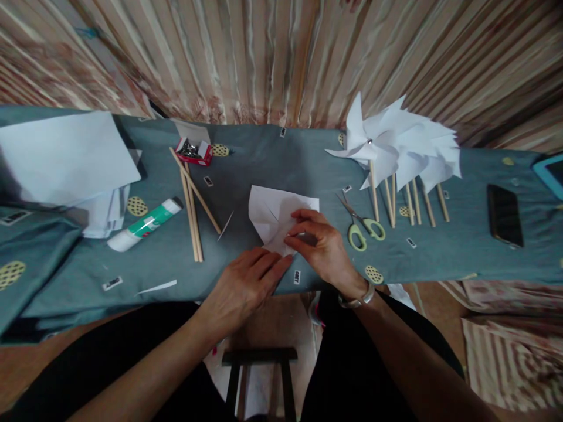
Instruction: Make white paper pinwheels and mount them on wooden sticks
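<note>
A white sheet of paper (268, 211), cut and partly folded, lies on the cloth in front of me. My left hand (250, 278) holds its near edge, fingers close together and thumb hidden. Over the sheet's right part, my right hand (321, 246) pinches a bit of the paper between thumb and index finger; the exact fold is hidden by the fingers. Green-handled scissors (363, 225) rest just right of that hand. To the left, a small piece of paper (226, 227) stands on edge beside several wooden sticks (192, 217).
Finished paper pinwheels (382, 140) on sticks lie overlapped at the back right. A phone (505, 215) is farther right. Leftward are a glue stick (145, 225), a red box of metal pins (193, 152) and stacked white paper (65, 158). A patterned curtain (264, 58) hangs behind the table.
</note>
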### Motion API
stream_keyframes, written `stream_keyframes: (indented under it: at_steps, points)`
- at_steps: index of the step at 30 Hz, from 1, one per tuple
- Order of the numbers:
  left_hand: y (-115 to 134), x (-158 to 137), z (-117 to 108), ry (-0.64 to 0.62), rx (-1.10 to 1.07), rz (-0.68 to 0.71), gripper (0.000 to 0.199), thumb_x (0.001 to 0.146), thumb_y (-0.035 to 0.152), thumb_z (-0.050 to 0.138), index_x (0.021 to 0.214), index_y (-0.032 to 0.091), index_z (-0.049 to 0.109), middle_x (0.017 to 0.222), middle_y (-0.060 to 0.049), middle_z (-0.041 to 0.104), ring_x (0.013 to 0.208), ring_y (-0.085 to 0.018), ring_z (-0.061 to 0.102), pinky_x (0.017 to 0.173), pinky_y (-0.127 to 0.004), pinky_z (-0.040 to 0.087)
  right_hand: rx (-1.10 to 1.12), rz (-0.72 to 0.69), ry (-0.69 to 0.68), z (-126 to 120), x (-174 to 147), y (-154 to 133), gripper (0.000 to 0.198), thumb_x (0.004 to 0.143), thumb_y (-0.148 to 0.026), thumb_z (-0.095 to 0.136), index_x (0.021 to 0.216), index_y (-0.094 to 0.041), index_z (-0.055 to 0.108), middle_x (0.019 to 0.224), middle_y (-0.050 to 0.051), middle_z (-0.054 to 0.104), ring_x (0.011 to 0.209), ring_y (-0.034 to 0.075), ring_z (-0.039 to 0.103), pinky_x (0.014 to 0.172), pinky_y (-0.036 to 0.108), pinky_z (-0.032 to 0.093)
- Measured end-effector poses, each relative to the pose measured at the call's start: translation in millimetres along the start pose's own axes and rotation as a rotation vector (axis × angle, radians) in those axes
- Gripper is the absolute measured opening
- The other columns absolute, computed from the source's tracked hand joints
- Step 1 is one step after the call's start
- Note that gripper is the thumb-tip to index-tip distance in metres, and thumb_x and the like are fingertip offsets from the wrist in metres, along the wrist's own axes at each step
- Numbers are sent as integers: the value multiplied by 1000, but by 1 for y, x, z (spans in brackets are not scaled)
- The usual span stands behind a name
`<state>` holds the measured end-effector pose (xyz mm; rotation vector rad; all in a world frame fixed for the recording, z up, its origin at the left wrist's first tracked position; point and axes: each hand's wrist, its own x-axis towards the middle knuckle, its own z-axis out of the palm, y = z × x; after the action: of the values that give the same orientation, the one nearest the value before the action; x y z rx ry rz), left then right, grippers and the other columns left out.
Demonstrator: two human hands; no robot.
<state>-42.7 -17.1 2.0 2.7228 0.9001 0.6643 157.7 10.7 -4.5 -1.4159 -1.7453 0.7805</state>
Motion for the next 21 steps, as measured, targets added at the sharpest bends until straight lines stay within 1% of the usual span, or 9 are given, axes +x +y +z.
stream_keyframes:
  at_steps: [3, 8, 13, 17, 21]
  points:
    - [0, -1, -1, -25, -11, 0, 26, 97, 13, 48, 121, 10, 58, 105, -11, 70, 95, -24, 65, 84, -39, 60, -22, -16, 15, 2, 3, 0, 10, 81, -13, 73, 80, -22, 70, 120, 8, 64, 113, 23, 61, 101, 43, 48]
    - [0, -2, -1, -31, -9, -6, 26, 98, 14, 44, 117, 10, 61, 106, -12, 70, 96, -25, 64, 83, -41, 60, -78, -42, 7, 4, 4, -2, 10, 87, -14, 64, 84, -22, 69, 121, 9, 63, 119, 23, 58, 104, 45, 46]
    - [0, -1, -2, -54, -4, -18, 25, 98, 14, 45, 116, 11, 62, 106, -12, 70, 97, -24, 64, 83, -40, 59, -107, -38, 4, 5, 4, -2, 9, 87, -15, 64, 83, -22, 69, 122, 9, 63, 119, 25, 58, 105, 47, 46]
    - [2, -2, -2, -31, -9, -7, 24, 96, 12, 49, 116, 9, 62, 106, -12, 70, 96, -25, 64, 83, -40, 59, -123, -30, 7, 6, 4, -3, 10, 87, -15, 65, 83, -23, 68, 124, 9, 62, 120, 25, 57, 105, 47, 46]
    - [2, -3, -1, -21, -3, 0, 23, 96, 11, 49, 114, 9, 63, 107, -12, 70, 97, -25, 64, 84, -40, 59, -113, -22, 16, 6, 5, -3, 10, 86, -15, 66, 82, -23, 68, 124, 8, 61, 119, 24, 58, 105, 46, 46]
